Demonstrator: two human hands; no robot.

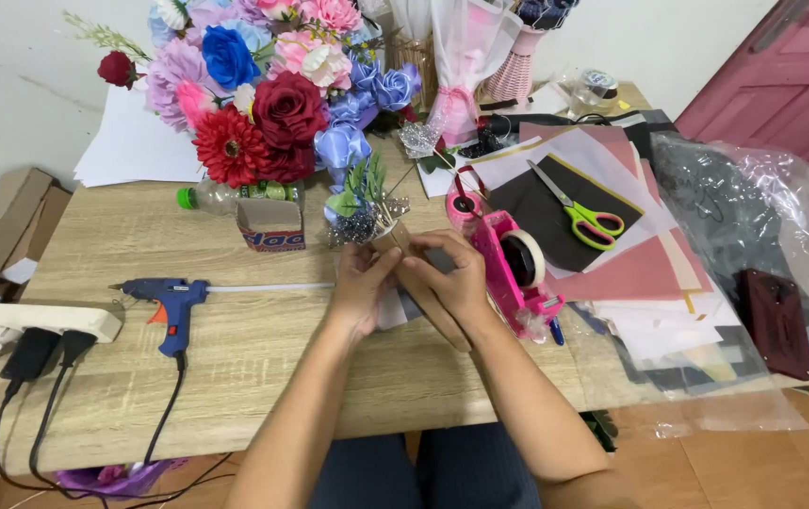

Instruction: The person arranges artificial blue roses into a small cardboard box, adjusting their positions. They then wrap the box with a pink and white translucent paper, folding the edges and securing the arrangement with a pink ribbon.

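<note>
My left hand [364, 283] and my right hand [447, 283] both grip a brown paper-wrapped stem bundle [393, 238] over the middle of the wooden table [235, 368]. From the bundle's top stick out green leaves, a pale blue ribbon flower and silvery sprigs [361, 209]. My fingers cover most of the wrap below the top. A pink tape dispenser [515, 269] with a roll of tape stands just to the right of my right hand.
A blue glue gun [167, 300] lies at the left, its cord running to a white power strip [37, 320]. A big bouquet of artificial flowers [263, 85] stands behind. Scissors [581, 209] lie on stacked coloured paper sheets [630, 273] at the right, beside clear plastic wrap [762, 207].
</note>
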